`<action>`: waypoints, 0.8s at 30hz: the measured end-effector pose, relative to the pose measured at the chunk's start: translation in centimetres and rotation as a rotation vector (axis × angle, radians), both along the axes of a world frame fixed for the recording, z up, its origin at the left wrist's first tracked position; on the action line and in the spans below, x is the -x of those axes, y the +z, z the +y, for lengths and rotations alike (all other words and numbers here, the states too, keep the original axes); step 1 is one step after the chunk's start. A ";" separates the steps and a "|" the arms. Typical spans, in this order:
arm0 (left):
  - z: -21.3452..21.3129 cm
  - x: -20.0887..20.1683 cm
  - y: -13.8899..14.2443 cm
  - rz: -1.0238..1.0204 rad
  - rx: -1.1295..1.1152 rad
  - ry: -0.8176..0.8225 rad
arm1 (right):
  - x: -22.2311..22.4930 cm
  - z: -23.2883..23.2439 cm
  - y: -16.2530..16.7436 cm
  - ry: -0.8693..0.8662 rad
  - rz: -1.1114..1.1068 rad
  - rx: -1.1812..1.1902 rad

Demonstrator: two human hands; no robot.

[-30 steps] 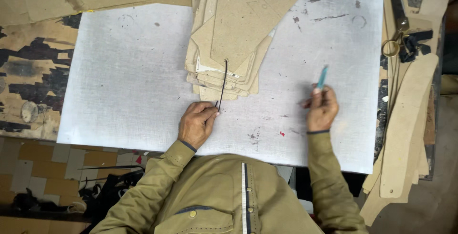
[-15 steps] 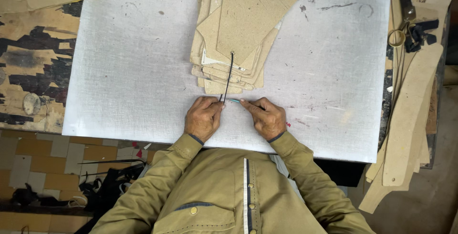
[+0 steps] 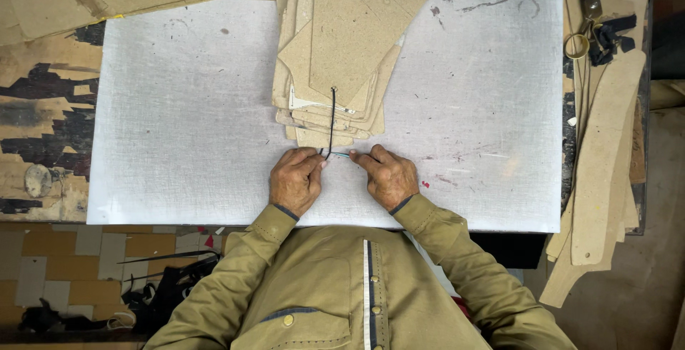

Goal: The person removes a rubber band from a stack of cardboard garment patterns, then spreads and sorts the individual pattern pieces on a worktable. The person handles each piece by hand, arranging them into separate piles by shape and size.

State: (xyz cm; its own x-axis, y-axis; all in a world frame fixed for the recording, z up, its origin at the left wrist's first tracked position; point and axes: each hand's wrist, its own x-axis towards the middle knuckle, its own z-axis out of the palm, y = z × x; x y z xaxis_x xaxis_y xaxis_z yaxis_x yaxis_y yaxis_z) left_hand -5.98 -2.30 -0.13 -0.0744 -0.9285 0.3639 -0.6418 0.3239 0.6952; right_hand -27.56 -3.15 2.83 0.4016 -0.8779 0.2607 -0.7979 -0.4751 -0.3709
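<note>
A: Start at the left of the frame. What is the left hand point(image 3: 296, 181) doing?

B: It sits just below centre on the white cutting sheet point(image 3: 178, 107), fingers curled in and pinched on the lower end of a thin black cord point(image 3: 332, 118). The cord runs up from the pinch and ends at a hole in the stack of cardboard patterns point(image 3: 342, 50) in the upper middle.

A: And how would the person do this step well?

B: Judging from the frame, by keeping the cord taut and its end pinched steady, so the right hand can work on it without the stack shifting.

A: Then the right hand point(image 3: 387, 175)?

B: Just right of the other, nearly touching it. It is narrowed around a slim teal tool point(image 3: 341, 154), with the tip pointing left at the cord's end.

A: What cannot be made out?

B: The tool is mostly hidden under the fingers, so whether it is a pen or a blade cannot be told. The meeting point of cord and tip is too small to read. The patterns are cut off by the top edge. At the far right, long cardboard strips point(image 3: 603, 150) and a dark tool with a brass ring point(image 3: 576, 45) lie partly hidden. The lower left shows a tiled floor point(image 3: 57, 257) with dark scraps.
</note>
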 end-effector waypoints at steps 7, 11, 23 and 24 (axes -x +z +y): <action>0.2 -0.9 0.0 0.032 -0.001 -0.053 | 0.5 0.6 0.7 -0.044 -0.027 -0.034; 0.2 -1.6 2.0 0.143 -0.173 -0.096 | 2.3 0.7 1.3 -0.051 -0.046 -0.050; -8.8 2.6 9.2 -0.316 0.051 -0.259 | 6.8 0.5 1.7 -0.420 -0.209 0.322; -9.6 2.8 9.5 -0.301 -0.015 -0.261 | 6.0 1.5 1.2 -0.389 -0.219 0.288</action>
State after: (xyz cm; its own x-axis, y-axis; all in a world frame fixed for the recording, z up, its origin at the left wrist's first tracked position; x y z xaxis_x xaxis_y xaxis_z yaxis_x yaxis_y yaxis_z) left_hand -8.74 -11.94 9.41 -0.4099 -0.8693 0.2761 -0.7149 0.4942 0.4947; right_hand -33.56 -1.68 4.08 -0.0306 -0.8318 0.5543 -0.8540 -0.2664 -0.4469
